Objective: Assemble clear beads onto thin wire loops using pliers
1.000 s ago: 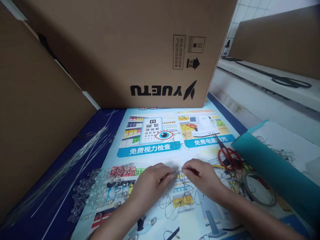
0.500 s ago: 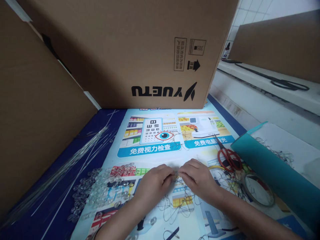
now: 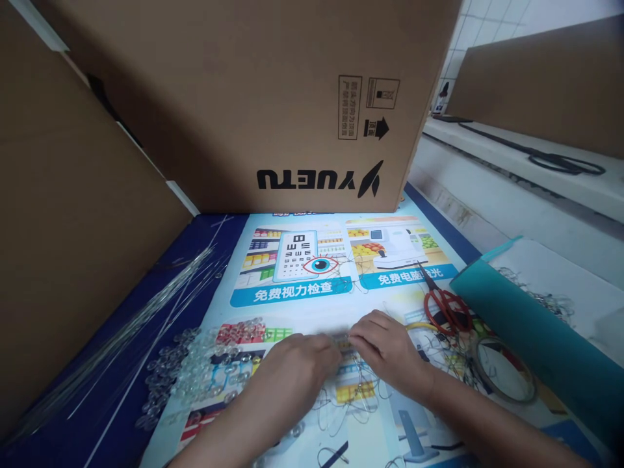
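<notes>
My right hand (image 3: 390, 348) is closed in a pinch, thumb against forefinger, on a thin wire (image 3: 359, 369) whose bent loops hang below it. Just left of it, my left hand (image 3: 305, 370) is curled back-up at the same wire. Its fingertips are smeared by motion and partly hidden. Thin wire loops (image 3: 334, 416) lie on the printed sheet under both hands. Clear round beads (image 3: 229, 354) are spread left of my left hand, some close to its wrist.
Long straight wires (image 3: 160, 305) lie at the left. Red-handled scissors (image 3: 446, 309), a roll of tape (image 3: 504, 369) and a teal-sided box (image 3: 531, 331) with wire pieces in it stand at the right. A large cardboard box (image 3: 302, 104) walls off the back.
My left hand has rolled over, its back now turned up, and its fingertips have shifted slightly down and left. My right hand stays in place, pinching.
</notes>
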Motion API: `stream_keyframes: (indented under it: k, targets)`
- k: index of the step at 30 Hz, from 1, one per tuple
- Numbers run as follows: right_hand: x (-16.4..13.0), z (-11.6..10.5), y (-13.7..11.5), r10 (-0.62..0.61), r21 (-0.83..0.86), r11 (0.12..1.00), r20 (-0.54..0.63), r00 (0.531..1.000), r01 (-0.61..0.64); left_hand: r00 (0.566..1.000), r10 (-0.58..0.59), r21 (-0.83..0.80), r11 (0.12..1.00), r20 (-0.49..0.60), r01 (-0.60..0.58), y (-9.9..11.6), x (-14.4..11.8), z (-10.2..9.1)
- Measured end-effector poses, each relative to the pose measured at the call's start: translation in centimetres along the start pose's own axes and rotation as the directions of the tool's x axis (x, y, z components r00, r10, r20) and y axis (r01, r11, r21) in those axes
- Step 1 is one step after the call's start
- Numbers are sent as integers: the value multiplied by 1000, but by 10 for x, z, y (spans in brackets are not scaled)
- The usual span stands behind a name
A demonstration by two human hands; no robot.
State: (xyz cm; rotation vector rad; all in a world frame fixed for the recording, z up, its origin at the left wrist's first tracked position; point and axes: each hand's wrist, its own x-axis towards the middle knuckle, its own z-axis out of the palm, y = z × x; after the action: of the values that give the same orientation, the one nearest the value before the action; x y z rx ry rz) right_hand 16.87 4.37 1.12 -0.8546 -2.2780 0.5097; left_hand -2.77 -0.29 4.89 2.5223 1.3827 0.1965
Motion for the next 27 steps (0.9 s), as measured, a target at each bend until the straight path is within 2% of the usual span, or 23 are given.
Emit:
stream_keyframes:
  k: [2,4,13,21,27]
  targets:
    - [1,1,-1,-11,6,1000,-5,1000,11,1000,7,92,996,22,-9,2,0,0]
    - [2,3,-1,-28,6,1000,-10,1000,28,1000,-1,119,993,18,-2,3,1,1]
    - [2,3,-1,-60,1,998,27,998,60,999,25,124,992,29,-28,3,-2,1]
    - [2,6,2,-170,-73,982,61,984,174,998,29,153,988,52,-36,7,-2,0]
    - [2,9,1,-135,-125,981,96,986,147,995,13,191,981,103,-32,8,-3,0]
